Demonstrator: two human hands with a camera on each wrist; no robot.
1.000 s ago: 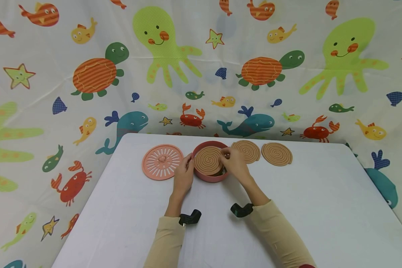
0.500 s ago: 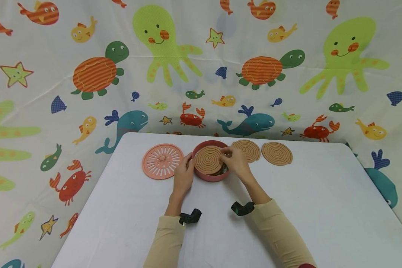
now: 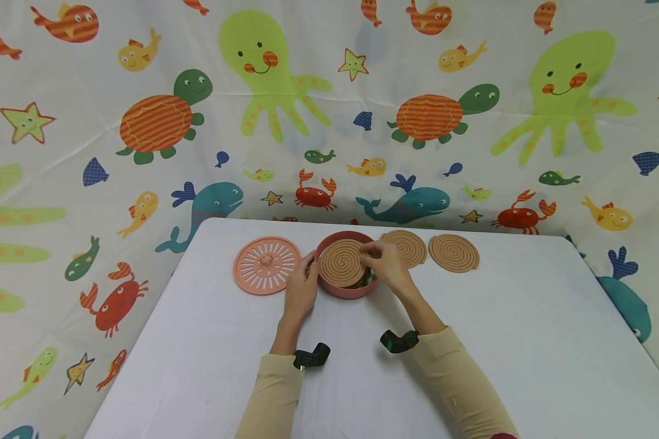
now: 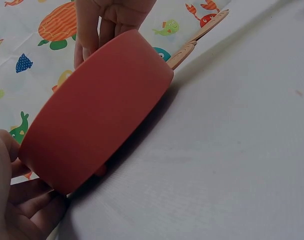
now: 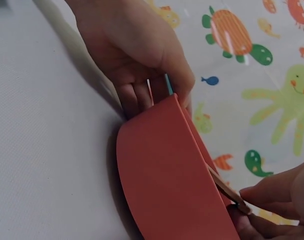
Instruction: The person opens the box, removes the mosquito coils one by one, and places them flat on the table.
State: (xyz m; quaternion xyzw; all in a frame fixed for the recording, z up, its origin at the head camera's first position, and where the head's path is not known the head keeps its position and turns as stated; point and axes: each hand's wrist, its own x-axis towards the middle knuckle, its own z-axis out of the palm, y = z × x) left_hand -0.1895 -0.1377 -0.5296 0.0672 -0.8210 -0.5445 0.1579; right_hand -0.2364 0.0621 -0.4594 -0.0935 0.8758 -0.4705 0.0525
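Note:
My left hand (image 3: 301, 288) grips the left side of a round red mosquito coil holder (image 3: 347, 293), its thumb by the rim. In the left wrist view, the fingers of the left hand (image 4: 26, 205) curl against the holder's wall. A brown spiral mosquito coil (image 3: 340, 263) lies tilted in the holder's mouth. My right hand (image 3: 387, 266) pinches that coil at its right edge between thumb and fingers. In the right wrist view the coil (image 5: 224, 190) shows edge-on, rising past the rim. Something dark and greenish (image 3: 369, 278) shows under the coil inside the holder; its kind is unclear.
A pink slotted lid (image 3: 266, 283) with a small knob lies left of the holder. Two more mosquito coils lie to the right: a nearer coil (image 3: 409, 247), partly behind my right hand, and a farther coil (image 3: 454, 252). A patterned cloth (image 3: 329, 110) hangs behind the white table (image 3: 527, 341).
The pinched coil has shifted very slightly, and a little more of the dark inside shows at its lower right. The left hand and the holder have hardly moved.

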